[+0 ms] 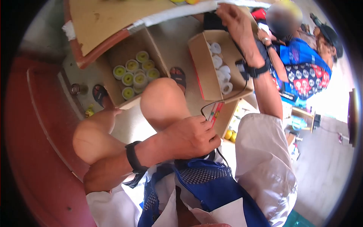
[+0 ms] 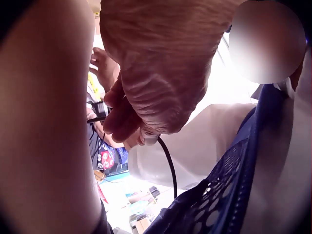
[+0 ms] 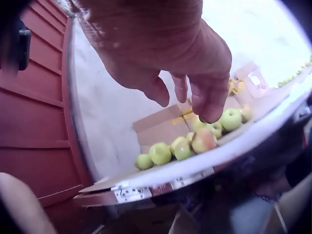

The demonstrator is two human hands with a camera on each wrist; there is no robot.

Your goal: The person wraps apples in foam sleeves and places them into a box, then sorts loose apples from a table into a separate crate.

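Note:
My left hand (image 1: 196,138) is low over my lap in the head view, with its fingers curled in and pinching a thin black cable (image 2: 168,161). The cable trails from the fingertips in the left wrist view, beside the blue mesh vest (image 1: 204,174). My right hand (image 1: 240,32) reaches forward at table height, its fingers loosely bent. In the right wrist view those fingers hang over a row of green apples (image 3: 160,153). One fingertip overlaps the apples at the row's right part, near a reddish apple (image 3: 204,140). Nothing shows gripped in the right hand.
Below the table (image 1: 109,22) stands a carton (image 1: 155,45) of green apples in white foam nets (image 1: 128,78). Right of it, another carton (image 1: 196,64) holds white foam nets (image 1: 227,87). A person in a patterned shirt (image 1: 302,79) sits at the right. A red panel (image 1: 41,132) lines the left.

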